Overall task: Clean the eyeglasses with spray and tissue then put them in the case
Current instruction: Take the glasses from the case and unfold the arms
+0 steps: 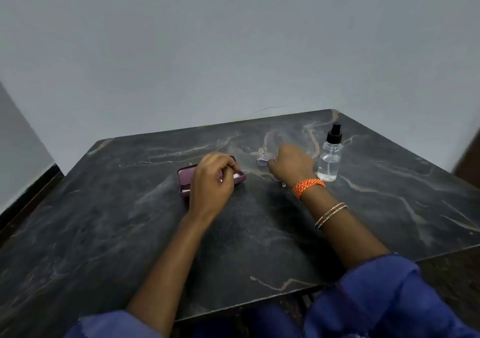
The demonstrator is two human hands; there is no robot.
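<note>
Left hand pinches inside open case; right hand closes on eyeglasses: lift by frame, sparing lenses.

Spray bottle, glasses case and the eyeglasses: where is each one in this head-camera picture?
Spray bottle [329, 164]: head view, on its clear body, below the black cap.
Glasses case [185, 180]: head view, on its purple left end, beside the left hand.
Eyeglasses [264, 160]: head view, on the lens showing left of the right hand.
</note>
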